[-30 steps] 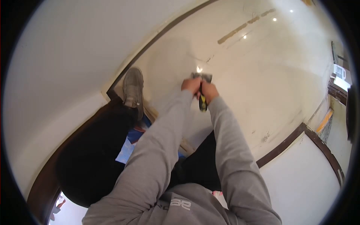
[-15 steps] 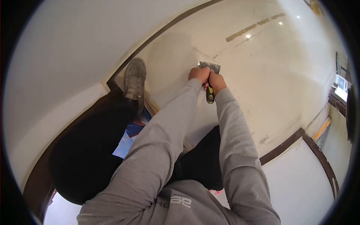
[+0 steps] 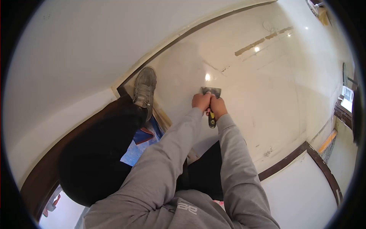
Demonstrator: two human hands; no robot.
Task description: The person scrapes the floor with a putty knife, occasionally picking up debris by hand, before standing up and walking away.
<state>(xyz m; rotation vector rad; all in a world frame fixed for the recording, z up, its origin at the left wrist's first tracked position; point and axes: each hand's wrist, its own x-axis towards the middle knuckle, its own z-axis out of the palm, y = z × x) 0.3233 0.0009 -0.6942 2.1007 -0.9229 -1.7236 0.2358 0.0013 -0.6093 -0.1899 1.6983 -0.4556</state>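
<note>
So your scraper (image 3: 212, 121) is out in front of you on the pale floor (image 3: 267, 95), roughly mid-scene, blade pointing far and handle pointing back near. The blade is a flat, flared metal plate, grey and smudgy, with a straight far edge. The handle is chunky, black with yellow bits. Can't tell if that edge is actually touching the floor.

The floor is glossy enough to throw back a bright light spot just past the blade. Farther off to the right there's a rough brown streak (image 3: 249, 46), broken into pieces, plus thin dark scuffs.

Grip-wise, you've got both hands wrapped tight on the scraper: left hand (image 3: 200, 101) on the left side, fingers curled in, right hand (image 3: 218, 107) pressed in against it. The butt of the handle pokes out on the near side. Both arms reach far and angle in to meet at the tool, soft grey sleeves wrinkled at the elbows.

Your worn grey-brown lace-up shoe (image 3: 144, 87) is off to the left, beside the dark strip (image 3: 173, 44) along the wall, with some crinkly blue sheeting (image 3: 138, 149) nearer you.
</note>
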